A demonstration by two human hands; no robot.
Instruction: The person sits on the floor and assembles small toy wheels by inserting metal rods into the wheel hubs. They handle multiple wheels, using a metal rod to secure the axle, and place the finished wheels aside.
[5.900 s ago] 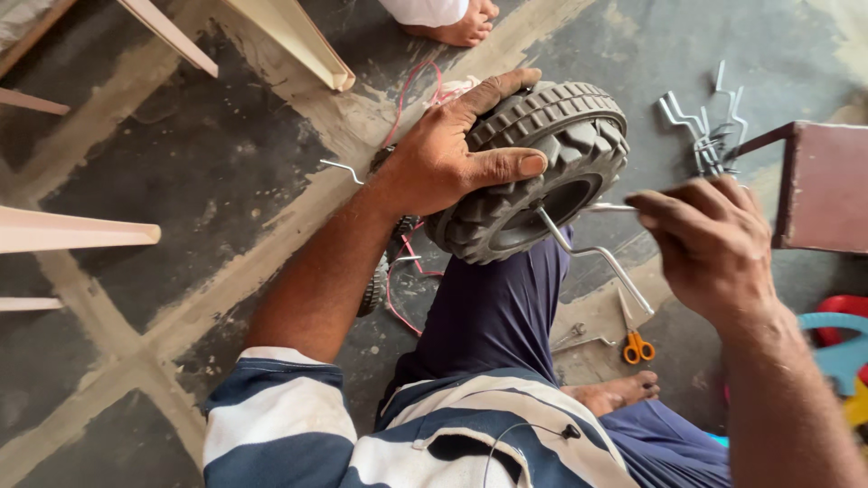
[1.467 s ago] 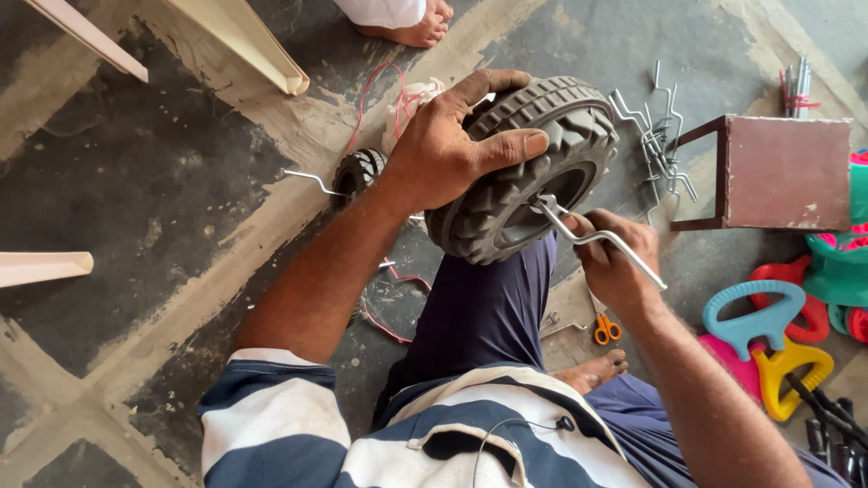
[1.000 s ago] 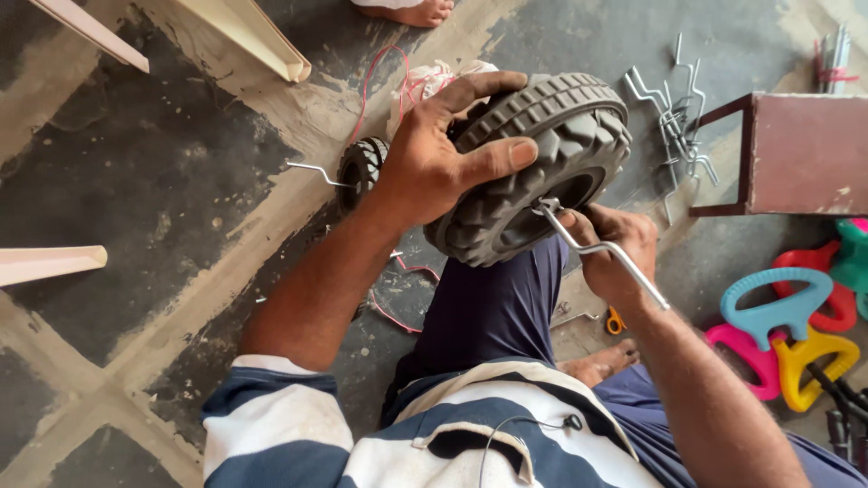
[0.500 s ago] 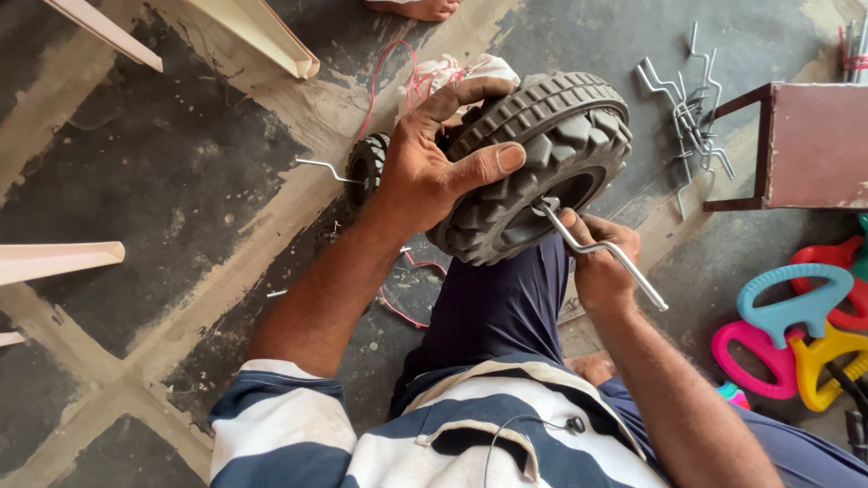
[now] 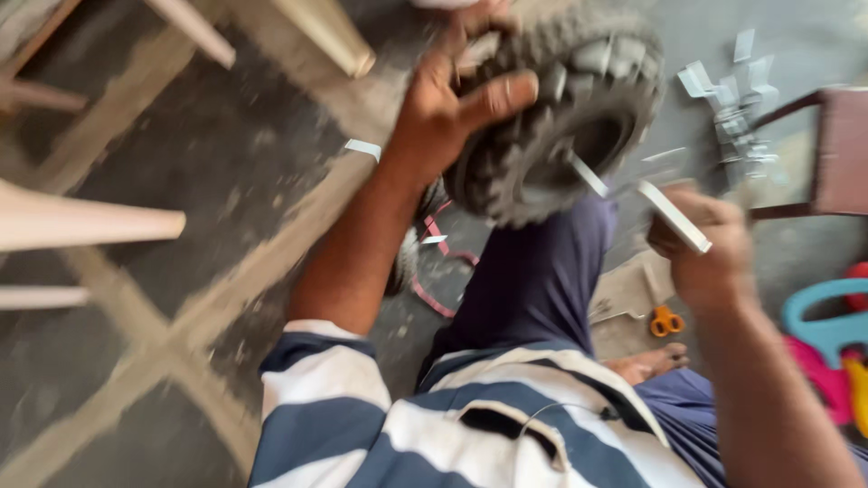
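My left hand (image 5: 457, 99) grips a black knobby toy wheel (image 5: 561, 117) by its tread, holding it on edge above my lap. My right hand (image 5: 705, 248) is closed around a bent silver metal rod (image 5: 669, 212) just right of the wheel. The rod's far end reaches toward the wheel's hub hole (image 5: 592, 145). The picture is motion-blurred, so whether the rod sits inside the hub I cannot tell.
Several more bent metal rods (image 5: 732, 99) lie on the concrete floor by a dark red stool (image 5: 836, 149). Orange-handled scissors (image 5: 666, 321) lie near my foot. Colourful plastic toy parts (image 5: 827, 334) sit at the right. Pale chair legs (image 5: 86, 221) stand at the left.
My right hand picked up a metal rod and brought it to the wheel's hub. The view has shifted and blurred; my left hand stays on the wheel.
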